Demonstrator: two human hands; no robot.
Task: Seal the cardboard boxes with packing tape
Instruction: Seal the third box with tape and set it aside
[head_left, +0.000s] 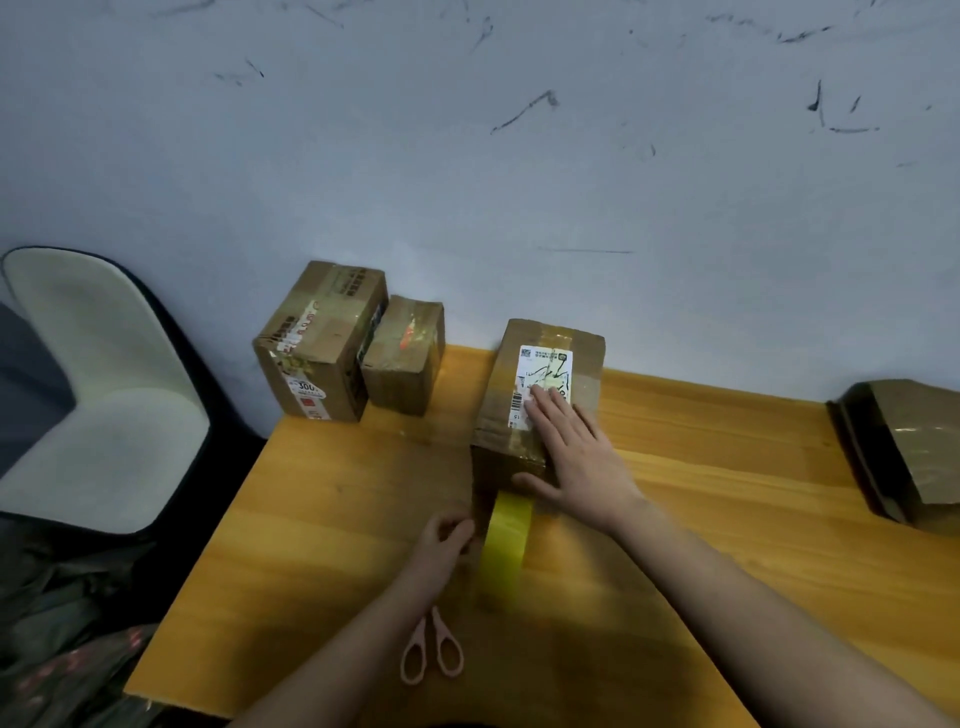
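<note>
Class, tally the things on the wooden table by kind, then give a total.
Cardboard boxes: 4
Tape rolls: 1
Scissors: 1
Total: 6

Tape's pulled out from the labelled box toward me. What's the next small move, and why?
Probably cut the tape. The right hand lies flat on the labelled box, pinning the strip, while the left hand holds the yellow tape stretched toward you, uncut. The pink scissors lie on the table just below the left hand.
</note>
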